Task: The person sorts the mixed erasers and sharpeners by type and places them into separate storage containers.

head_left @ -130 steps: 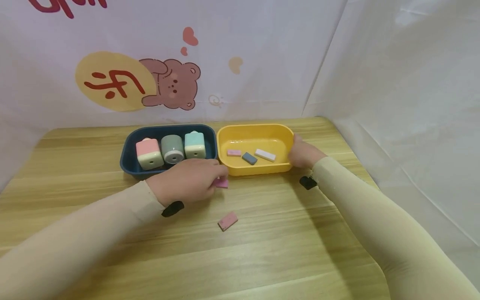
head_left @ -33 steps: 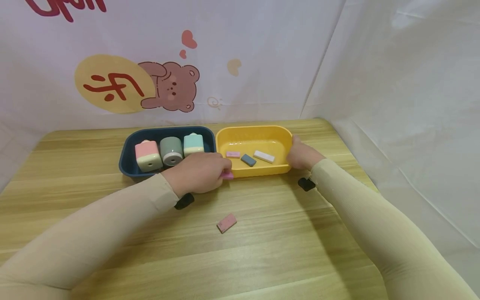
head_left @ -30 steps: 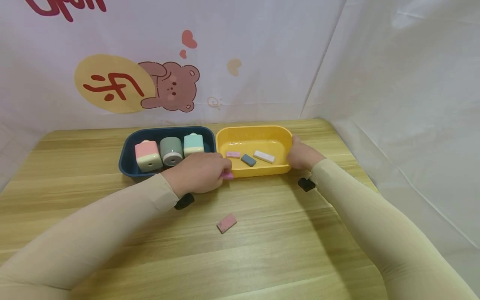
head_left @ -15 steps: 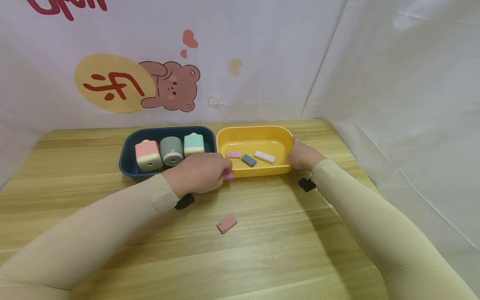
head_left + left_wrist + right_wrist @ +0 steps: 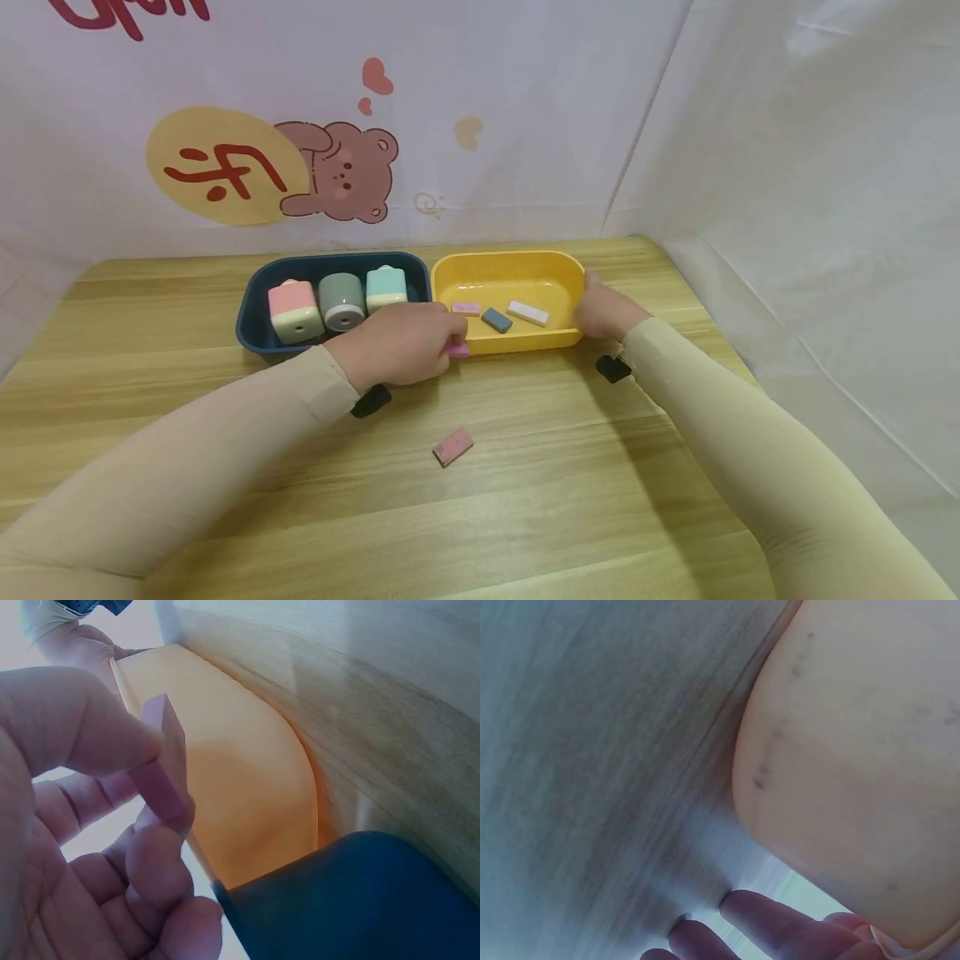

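My left hand [image 5: 401, 343] pinches a pink eraser [image 5: 166, 761] between thumb and fingers, close by the front left corner of the yellow tray [image 5: 517, 342]. In the left wrist view the eraser is held on edge alongside the tray's outer wall. At the tray's right end, my right hand [image 5: 606, 308] grips the rim; in the right wrist view several fingers stretch along outside the wall. Inside the tray lie a light pink eraser [image 5: 466, 309], a grey eraser [image 5: 497, 320] and a white eraser [image 5: 528, 313]. A dusty pink eraser [image 5: 453, 447] lies on the table nearer me.
Left of the yellow tray, and touching it, stands a dark blue tray [image 5: 251, 321]. It holds a pink-and-cream pencil sharpener [image 5: 294, 310], a grey one and a mint-and-cream one. A white printed cloth [image 5: 525, 125] hangs behind the wooden table [image 5: 525, 500].
Since the oldest frame, my left hand has moved right and slightly away from me with the pink eraser, up to the yellow tray. Over the last second both hands stay nearly still.
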